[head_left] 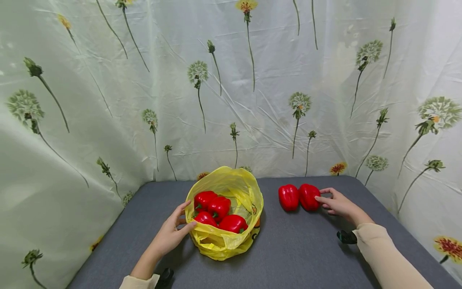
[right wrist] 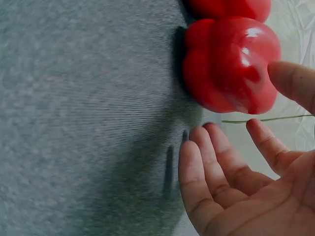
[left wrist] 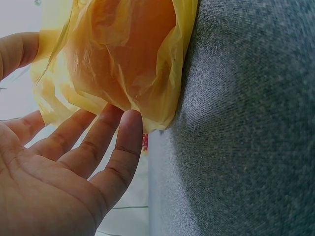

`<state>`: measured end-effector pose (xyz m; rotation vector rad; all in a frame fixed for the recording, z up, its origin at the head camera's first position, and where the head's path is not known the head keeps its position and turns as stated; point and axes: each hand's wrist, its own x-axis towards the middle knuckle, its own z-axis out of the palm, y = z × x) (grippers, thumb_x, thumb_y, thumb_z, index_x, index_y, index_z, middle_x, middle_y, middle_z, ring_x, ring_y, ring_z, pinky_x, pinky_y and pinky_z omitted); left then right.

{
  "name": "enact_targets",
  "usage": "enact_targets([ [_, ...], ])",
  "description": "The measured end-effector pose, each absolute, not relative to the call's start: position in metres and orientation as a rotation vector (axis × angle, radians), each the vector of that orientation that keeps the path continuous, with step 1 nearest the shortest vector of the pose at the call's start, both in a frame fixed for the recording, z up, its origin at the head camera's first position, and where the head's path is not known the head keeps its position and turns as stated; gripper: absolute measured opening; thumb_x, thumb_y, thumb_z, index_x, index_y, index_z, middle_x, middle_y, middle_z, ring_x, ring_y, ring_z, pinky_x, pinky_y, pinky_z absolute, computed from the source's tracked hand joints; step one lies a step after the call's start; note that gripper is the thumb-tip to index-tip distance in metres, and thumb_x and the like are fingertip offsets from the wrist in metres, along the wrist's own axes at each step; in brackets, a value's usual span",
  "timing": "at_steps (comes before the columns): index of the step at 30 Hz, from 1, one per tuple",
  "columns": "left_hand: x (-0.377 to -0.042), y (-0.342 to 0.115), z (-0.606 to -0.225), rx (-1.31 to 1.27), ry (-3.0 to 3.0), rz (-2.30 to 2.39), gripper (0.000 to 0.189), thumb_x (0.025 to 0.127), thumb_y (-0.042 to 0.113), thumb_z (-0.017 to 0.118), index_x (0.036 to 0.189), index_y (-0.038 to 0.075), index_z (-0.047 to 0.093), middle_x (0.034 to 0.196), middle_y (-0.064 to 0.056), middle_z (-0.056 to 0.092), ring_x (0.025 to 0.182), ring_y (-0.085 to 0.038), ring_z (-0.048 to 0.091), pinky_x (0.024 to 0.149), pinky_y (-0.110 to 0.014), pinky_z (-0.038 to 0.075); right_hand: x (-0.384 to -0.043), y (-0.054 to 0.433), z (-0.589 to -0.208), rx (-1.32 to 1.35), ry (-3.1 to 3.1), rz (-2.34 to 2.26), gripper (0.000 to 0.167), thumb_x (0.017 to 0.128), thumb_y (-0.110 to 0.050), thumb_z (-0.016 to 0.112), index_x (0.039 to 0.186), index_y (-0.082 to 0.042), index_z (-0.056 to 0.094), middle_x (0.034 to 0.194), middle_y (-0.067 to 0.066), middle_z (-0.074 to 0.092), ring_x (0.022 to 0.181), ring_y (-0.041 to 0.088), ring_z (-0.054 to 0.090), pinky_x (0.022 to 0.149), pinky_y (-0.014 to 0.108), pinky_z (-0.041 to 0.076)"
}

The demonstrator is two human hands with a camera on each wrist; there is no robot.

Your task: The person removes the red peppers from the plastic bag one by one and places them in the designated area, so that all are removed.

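A yellow plastic bag (head_left: 231, 240) stands with its mouth wide, and several red bell peppers (head_left: 219, 206) lie inside it. Against the bag's left side rests my left hand (head_left: 169, 230), thumb and forefinger at the rim. In the left wrist view its fingers (left wrist: 125, 142) are spread and relaxed against the thin plastic, through which a rounded shape shows. My right hand (head_left: 337, 204) is at the right side of a red bell pepper (head_left: 309, 197). Its thumb (right wrist: 293, 81) overlaps that pepper in the right wrist view, while the other fingers are extended below it. Another red bell pepper (head_left: 288, 198) sits directly to the left.
All this stands on a grey cloth-covered table (head_left: 288, 257). A pale curtain (head_left: 267, 132) printed with dandelions hangs behind and along both sides. Dark wrist-worn devices show at the right cuff (head_left: 368, 228) and the left cuff (head_left: 138, 283).
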<state>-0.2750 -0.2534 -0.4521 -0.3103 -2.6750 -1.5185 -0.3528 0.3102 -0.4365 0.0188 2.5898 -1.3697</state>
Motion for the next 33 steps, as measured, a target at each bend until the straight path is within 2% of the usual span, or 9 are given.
enact_targets([
  [3, -0.275, -0.254, -0.452, -0.318, -2.673, -1.518, 0.076, 0.104, 0.030, 0.074, 0.168, 0.022, 0.035, 0.155, -0.020, 0.055, 0.125, -0.031, 0.070, 0.090, -0.031, 0.059, -0.353, 0.310, -0.432, -0.002, 2.625, -1.366, 0.073, 0.113, -0.040, 0.055, 0.156, 0.011, 0.026, 0.142, 0.039, 0.054, 0.127, 0.049, 0.059, 0.097, 0.048, 0.058],
  [6, -0.275, -0.254, -0.452, -0.320, -2.674, -1.510, 0.076, 0.104, 0.030, 0.074, 0.168, 0.022, 0.035, 0.156, -0.020, 0.055, 0.124, -0.030, 0.071, 0.089, -0.030, 0.059, -0.352, 0.310, -0.425, -0.035, 2.684, -1.356, 0.072, 0.115, -0.038, 0.051, 0.157, 0.013, 0.024, 0.147, 0.043, 0.048, 0.132, 0.055, 0.055, 0.102, 0.058, 0.055],
  [10, -0.275, -0.254, -0.452, -0.317, -2.674, -1.501, 0.076, 0.104, 0.030, 0.074, 0.168, 0.022, 0.035, 0.156, -0.021, 0.054, 0.123, -0.029, 0.071, 0.088, -0.028, 0.058, -0.353, 0.306, -0.417, -0.033, 2.783, -1.352, 0.068, 0.114, -0.038, 0.052, 0.155, 0.012, 0.030, 0.138, 0.039, 0.055, 0.114, 0.045, 0.060, 0.091, 0.047, 0.056],
  [12, -0.275, -0.254, -0.453, -0.316, -2.674, -1.500, 0.076, 0.104, 0.030, 0.074, 0.168, 0.022, 0.035, 0.155, -0.020, 0.054, 0.123, -0.029, 0.071, 0.088, -0.028, 0.057, -0.353, 0.304, -0.413, -0.028, 2.811, -1.358, 0.067, 0.114, -0.038, 0.053, 0.155, 0.010, 0.032, 0.134, 0.037, 0.057, 0.111, 0.040, 0.059, 0.087, 0.042, 0.054],
  [16, -0.274, -0.254, -0.452, -0.315, -2.671, -1.512, 0.075, 0.104, 0.029, 0.074, 0.168, 0.022, 0.035, 0.155, -0.020, 0.055, 0.123, -0.030, 0.070, 0.089, -0.030, 0.058, -0.351, 0.296, -0.403, -0.062, 2.818, -1.364, 0.067, 0.113, -0.041, 0.055, 0.155, 0.008, 0.033, 0.138, 0.036, 0.055, 0.121, 0.046, 0.057, 0.093, 0.047, 0.053],
  [20, -0.272, -0.254, -0.451, -0.343, -2.666, -1.526, 0.075, 0.105, 0.030, 0.073, 0.168, 0.020, 0.034, 0.157, -0.023, 0.052, 0.126, -0.033, 0.070, 0.091, -0.037, 0.061, -0.350, 0.284, -0.393, -0.113, 2.809, -1.374, 0.067, 0.113, -0.040, 0.056, 0.156, 0.006, 0.034, 0.144, 0.036, 0.051, 0.132, 0.050, 0.054, 0.100, 0.054, 0.051],
  [23, -0.271, -0.255, -0.450, -0.361, -2.668, -1.525, 0.074, 0.105, 0.030, 0.072, 0.168, 0.019, 0.034, 0.159, -0.025, 0.050, 0.127, -0.036, 0.068, 0.092, -0.042, 0.061, -0.350, 0.274, -0.385, -0.159, 2.795, -1.405, 0.065, 0.113, -0.037, 0.056, 0.157, 0.006, 0.035, 0.146, 0.036, 0.050, 0.130, 0.048, 0.057, 0.098, 0.050, 0.054],
  [29, -0.272, -0.254, -0.451, -0.345, -2.668, -1.518, 0.075, 0.105, 0.030, 0.072, 0.168, 0.019, 0.034, 0.158, -0.025, 0.051, 0.128, -0.036, 0.069, 0.092, -0.041, 0.061, -0.351, 0.252, -0.375, -0.260, 2.746, -1.449, 0.059, 0.113, -0.033, 0.057, 0.155, 0.003, 0.038, 0.147, 0.034, 0.051, 0.124, 0.044, 0.060, 0.090, 0.041, 0.056],
  [33, -0.272, -0.254, -0.452, -0.326, -2.671, -1.517, 0.075, 0.105, 0.030, 0.073, 0.168, 0.021, 0.034, 0.157, -0.024, 0.052, 0.128, -0.036, 0.069, 0.091, -0.039, 0.061, -0.350, 0.237, -0.370, -0.355, 2.732, -1.430, 0.054, 0.113, -0.031, 0.058, 0.153, 0.001, 0.041, 0.146, 0.033, 0.054, 0.123, 0.043, 0.061, 0.092, 0.044, 0.056],
])
